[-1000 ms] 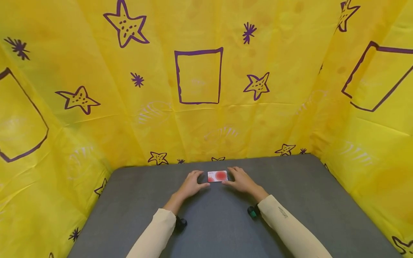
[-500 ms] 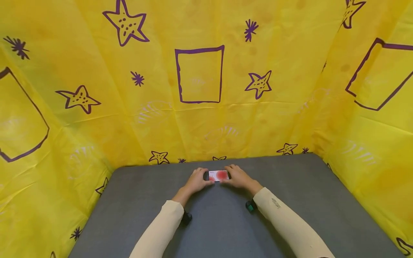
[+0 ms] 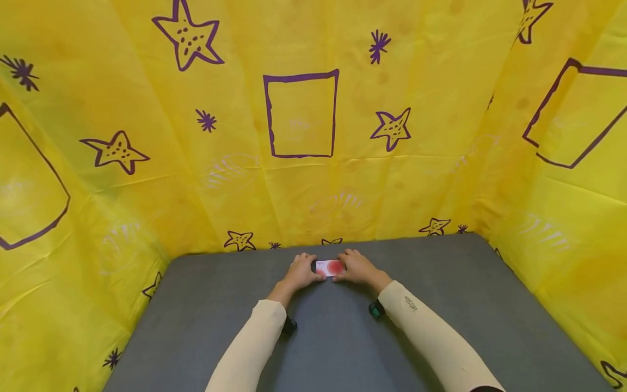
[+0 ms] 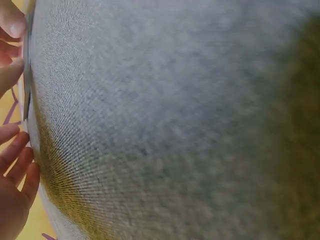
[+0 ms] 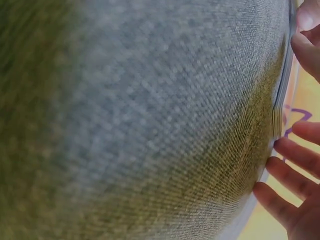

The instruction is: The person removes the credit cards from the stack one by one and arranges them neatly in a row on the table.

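Observation:
A small, thin stack of cards [image 3: 329,268], white with red circles on top, lies flat near the back of the grey table. My left hand [image 3: 300,271] holds its left end, thumb at the near corner and index finger at the far one. At the right end, my right hand [image 3: 360,268] grips it the same way. The right wrist view shows the stack's layered edge [image 5: 278,117] low against the cloth, beside the thumb [image 5: 306,52]. The other fingers [image 5: 287,175] are spread. In the left wrist view, fingers [image 4: 17,165] spread too, below the stack's edge [image 4: 27,95].
Grey cloth covers the table [image 3: 323,337]. A yellow curtain [image 3: 303,190] with purple starfish and square outlines rises behind it and along both sides. Each wrist carries a small black camera [image 3: 376,310] below a cream sleeve [image 3: 426,326].
Both hands have closed in on the cards from either side; the left moved right, the right slightly left. Thumbs and index fingers now stand at the corners. The stack has hardly shifted.

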`<state>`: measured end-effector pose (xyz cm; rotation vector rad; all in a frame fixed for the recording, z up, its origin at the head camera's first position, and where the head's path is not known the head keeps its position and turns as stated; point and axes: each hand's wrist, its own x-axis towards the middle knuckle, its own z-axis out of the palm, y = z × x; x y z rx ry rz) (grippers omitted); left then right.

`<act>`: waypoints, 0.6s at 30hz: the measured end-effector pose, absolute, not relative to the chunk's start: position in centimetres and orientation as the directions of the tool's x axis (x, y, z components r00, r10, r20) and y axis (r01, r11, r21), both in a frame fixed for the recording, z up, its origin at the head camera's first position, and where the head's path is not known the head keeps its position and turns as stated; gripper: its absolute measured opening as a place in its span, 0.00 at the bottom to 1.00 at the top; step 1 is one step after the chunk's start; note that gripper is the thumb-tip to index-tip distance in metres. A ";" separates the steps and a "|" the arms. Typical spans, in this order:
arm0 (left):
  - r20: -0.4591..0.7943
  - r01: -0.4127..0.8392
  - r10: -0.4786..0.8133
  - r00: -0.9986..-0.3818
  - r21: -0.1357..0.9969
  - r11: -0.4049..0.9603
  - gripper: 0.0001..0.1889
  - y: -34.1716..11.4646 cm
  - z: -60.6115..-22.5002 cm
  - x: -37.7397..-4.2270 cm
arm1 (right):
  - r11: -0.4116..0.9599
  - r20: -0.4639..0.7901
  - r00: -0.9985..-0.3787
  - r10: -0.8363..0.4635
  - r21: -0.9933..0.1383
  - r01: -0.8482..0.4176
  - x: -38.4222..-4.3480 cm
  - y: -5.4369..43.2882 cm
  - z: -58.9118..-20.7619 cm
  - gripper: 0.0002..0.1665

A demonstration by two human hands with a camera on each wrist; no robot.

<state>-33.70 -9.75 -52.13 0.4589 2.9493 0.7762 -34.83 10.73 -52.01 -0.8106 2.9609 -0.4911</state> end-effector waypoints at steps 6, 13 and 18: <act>0.015 0.270 0.300 -0.954 0.481 0.834 0.35 -9.3 -52.2 -34.1 | 0.787 0.073 -0.846 -0.529 -0.331 -0.521 -35.1 10.7 -52.1 0.35; 0.001 0.266 0.303 -0.953 0.479 0.837 0.32 -9.1 -52.2 -34.1 | 0.778 0.082 -0.835 -0.544 -0.322 -0.539 -35.0 10.7 -51.7 0.32; -0.012 0.253 0.297 -0.955 0.492 0.833 0.30 -9.0 -52.1 -34.0 | 0.809 0.026 -0.858 -0.513 -0.321 -0.493 -35.3 10.6 -51.6 0.29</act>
